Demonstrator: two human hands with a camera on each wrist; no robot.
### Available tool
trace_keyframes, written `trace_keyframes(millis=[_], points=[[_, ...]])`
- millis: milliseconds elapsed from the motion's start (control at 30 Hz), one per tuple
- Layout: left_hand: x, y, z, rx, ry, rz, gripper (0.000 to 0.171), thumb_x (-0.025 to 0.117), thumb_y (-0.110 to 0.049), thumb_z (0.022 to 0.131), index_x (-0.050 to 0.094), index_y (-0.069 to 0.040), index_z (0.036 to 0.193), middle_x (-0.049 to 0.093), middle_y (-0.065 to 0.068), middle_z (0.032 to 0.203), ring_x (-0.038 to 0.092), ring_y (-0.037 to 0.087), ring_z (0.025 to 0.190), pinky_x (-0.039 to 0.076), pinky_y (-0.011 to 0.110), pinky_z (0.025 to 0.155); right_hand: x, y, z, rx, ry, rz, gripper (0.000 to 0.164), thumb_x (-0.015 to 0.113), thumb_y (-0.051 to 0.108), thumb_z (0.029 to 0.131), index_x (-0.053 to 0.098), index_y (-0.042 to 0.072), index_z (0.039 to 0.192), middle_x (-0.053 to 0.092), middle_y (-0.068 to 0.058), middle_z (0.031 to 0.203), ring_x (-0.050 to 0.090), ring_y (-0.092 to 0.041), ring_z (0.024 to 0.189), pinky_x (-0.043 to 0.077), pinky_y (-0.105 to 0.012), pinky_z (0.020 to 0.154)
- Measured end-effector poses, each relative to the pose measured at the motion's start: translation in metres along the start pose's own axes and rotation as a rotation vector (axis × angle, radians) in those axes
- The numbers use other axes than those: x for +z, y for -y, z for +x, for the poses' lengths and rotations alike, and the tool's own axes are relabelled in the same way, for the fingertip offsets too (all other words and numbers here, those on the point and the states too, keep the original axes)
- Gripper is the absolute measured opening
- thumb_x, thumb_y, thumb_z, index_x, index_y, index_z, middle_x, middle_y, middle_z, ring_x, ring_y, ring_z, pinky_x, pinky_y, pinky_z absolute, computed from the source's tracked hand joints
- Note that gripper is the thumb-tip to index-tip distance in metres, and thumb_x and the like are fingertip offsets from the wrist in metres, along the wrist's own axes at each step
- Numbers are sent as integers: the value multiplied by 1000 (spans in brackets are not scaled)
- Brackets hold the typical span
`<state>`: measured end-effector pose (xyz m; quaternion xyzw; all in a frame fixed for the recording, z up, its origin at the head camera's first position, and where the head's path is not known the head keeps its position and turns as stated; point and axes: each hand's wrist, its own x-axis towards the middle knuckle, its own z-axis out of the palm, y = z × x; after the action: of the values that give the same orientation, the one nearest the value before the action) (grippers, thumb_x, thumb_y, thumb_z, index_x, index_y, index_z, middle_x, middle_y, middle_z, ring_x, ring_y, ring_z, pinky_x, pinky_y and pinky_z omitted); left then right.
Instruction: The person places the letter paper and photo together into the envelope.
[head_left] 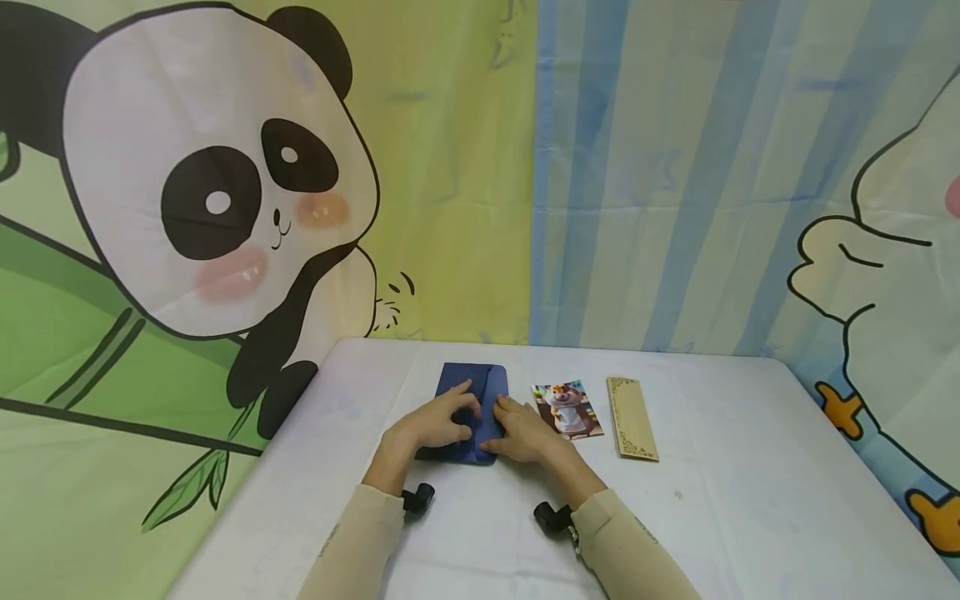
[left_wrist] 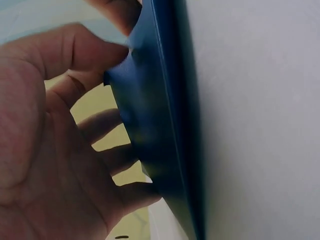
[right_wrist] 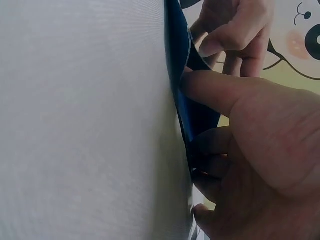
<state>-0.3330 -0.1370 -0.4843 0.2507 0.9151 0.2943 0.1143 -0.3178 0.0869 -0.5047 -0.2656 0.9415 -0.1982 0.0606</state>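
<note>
A dark blue envelope (head_left: 459, 408) lies on the white table, its flap side (head_left: 491, 417) toward the right. My left hand (head_left: 438, 419) rests over its middle with bent, spread fingers; in the left wrist view the fingertips touch the blue paper (left_wrist: 145, 110). My right hand (head_left: 522, 429) lies on the flap side, its fingers stretched toward the left hand. From the right wrist, the thumb (right_wrist: 215, 90) touches the envelope (right_wrist: 200, 117) where its layers stand slightly apart. Whether either thumb pinches the paper is hard to tell.
Right of the envelope lies a picture card (head_left: 570, 410) with a cartoon animal. Farther right is a narrow tan card (head_left: 632, 418) with ornate corners. Behind the white table (head_left: 720, 517) hangs a printed cloth (head_left: 450, 167) with a panda.
</note>
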Motion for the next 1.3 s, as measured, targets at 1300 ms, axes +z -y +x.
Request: trace_keyframes(millis=[1300], points=[[-8,12,-3,103,-60,-120,39,93,-25,78,60,-21,99,2,8,177,13,44,159,30,64,119,-2,4,-2,-2,-5,0,79,68,48,99,46,-8,151,36,-27,163,33,-41,154,25,-60,124]])
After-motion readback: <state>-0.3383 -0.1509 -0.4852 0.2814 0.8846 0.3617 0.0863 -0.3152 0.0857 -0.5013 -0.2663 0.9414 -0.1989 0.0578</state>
